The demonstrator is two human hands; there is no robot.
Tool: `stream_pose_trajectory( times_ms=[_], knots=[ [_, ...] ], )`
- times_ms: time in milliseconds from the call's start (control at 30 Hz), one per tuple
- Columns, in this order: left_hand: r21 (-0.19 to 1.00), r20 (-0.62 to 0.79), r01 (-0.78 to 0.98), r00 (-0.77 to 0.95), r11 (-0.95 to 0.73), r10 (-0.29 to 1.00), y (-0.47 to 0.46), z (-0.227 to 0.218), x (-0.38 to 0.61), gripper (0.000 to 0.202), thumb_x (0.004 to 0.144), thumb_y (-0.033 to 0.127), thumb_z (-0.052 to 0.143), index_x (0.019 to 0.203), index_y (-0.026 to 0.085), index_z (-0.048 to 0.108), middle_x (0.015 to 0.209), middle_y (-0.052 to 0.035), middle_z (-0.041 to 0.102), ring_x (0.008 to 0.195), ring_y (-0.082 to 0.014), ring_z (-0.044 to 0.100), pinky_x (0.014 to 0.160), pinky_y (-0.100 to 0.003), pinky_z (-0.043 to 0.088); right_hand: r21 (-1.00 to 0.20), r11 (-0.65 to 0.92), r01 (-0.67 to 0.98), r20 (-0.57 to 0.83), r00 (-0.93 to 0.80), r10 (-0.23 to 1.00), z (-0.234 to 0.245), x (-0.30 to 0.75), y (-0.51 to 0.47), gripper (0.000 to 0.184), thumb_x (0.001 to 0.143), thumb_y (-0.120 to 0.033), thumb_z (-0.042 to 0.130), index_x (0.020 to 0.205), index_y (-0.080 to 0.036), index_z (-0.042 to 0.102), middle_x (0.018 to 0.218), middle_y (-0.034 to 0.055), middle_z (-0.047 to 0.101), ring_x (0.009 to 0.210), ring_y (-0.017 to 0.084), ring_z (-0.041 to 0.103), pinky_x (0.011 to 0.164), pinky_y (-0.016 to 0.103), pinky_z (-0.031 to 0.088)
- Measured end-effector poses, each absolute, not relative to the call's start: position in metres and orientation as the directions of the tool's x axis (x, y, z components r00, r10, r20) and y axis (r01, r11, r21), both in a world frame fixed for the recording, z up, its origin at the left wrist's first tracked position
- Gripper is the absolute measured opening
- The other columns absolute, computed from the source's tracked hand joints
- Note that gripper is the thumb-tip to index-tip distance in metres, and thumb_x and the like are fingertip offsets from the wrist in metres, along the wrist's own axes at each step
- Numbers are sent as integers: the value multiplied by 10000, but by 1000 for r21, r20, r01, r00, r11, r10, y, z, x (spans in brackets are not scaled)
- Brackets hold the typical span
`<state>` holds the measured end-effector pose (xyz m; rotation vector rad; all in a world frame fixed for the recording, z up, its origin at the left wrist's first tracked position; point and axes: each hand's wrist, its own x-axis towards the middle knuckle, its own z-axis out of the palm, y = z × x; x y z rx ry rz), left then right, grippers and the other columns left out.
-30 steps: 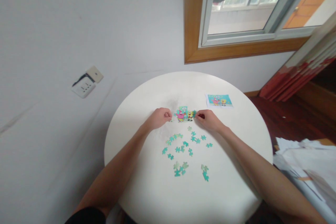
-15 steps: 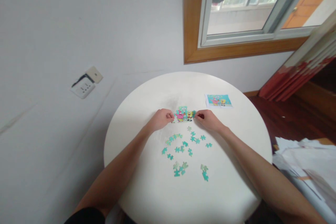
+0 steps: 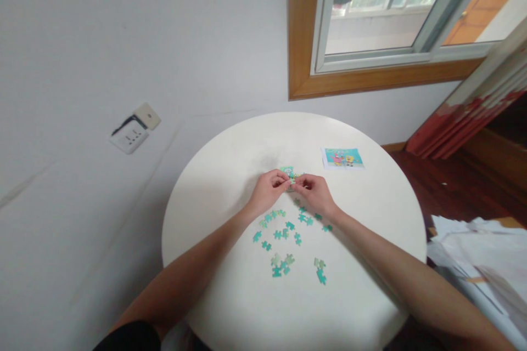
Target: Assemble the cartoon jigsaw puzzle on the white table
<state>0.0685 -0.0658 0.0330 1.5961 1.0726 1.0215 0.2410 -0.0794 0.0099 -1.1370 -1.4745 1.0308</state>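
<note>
Both hands meet at the middle of the round white table, over the partly assembled jigsaw puzzle (image 3: 287,169). My left hand (image 3: 268,191) comes from the left with thumb and fingers pinched together. My right hand (image 3: 318,192) faces it, also pinched. A small green puzzle piece (image 3: 292,180) shows between the fingertips of the two hands. Most of the puzzle's cartoon picture is hidden beneath the fingers; its green top edge still shows. Nearer to me lie several loose teal and pale green puzzle pieces (image 3: 278,235), some of them close below my right wrist.
A picture card (image 3: 343,158) with the same cartoon characters lies at the table's (image 3: 222,159) back right. White papers (image 3: 481,263) are piled beyond the right edge. A wall with a socket (image 3: 129,136) and a window stand behind.
My hands have moved inward from either side of the puzzle until their fingertips meet over it, covering most of its picture. The loose pieces and the card have stayed put.
</note>
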Motion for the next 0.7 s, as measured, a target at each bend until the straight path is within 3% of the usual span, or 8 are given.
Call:
stream_pose_trajectory(
  times_ms=[100,200,333,433,567,700],
  knots=[
    [975,115,153,266,-159,957,-67,25,71,165,813,301,709,850,155,642,774,-30,718,735,-158,684,686,-249,506,-975,197,102,190,-67,979,9,239,-79,276,749,-427,730,757,-154,695,685,29,669,611,136,560,594,258,454],
    [944,145,242,311,-226,939,-67,19,72,151,852,312,679,843,161,661,792,-29,727,733,-164,682,667,-253,499,-977,202,72,198,-61,978,9,243,-76,267,785,-425,694,785,-158,711,735,49,706,647,153,602,633,274,486],
    [704,287,513,428,-492,857,-66,19,71,177,946,265,561,917,200,724,923,-33,756,867,-189,669,829,-331,501,-955,244,171,239,-53,970,10,258,-67,217,808,-364,645,799,-163,725,771,66,732,672,170,630,663,286,496],
    [508,351,566,552,-649,756,-66,20,69,228,956,177,525,1041,229,731,1084,-28,751,1023,-206,643,979,-396,455,-915,239,325,235,-52,971,6,271,-59,170,784,-298,638,799,-156,731,750,65,732,657,170,624,658,284,480],
    [413,321,567,642,-713,696,-67,19,67,325,958,132,485,1168,250,703,1259,-22,692,1147,-209,581,1049,-422,426,-865,185,467,178,-59,982,-1,277,-56,121,754,-251,653,781,-147,709,664,31,689,593,149,582,592,258,427],
    [359,256,607,667,-709,700,-69,19,66,346,972,158,462,1207,265,692,1303,-17,664,1170,-229,541,1064,-448,407,-819,176,547,158,-80,984,-1,272,-59,121,776,-246,638,740,-156,709,679,33,701,610,149,599,599,253,417]
  ],
)
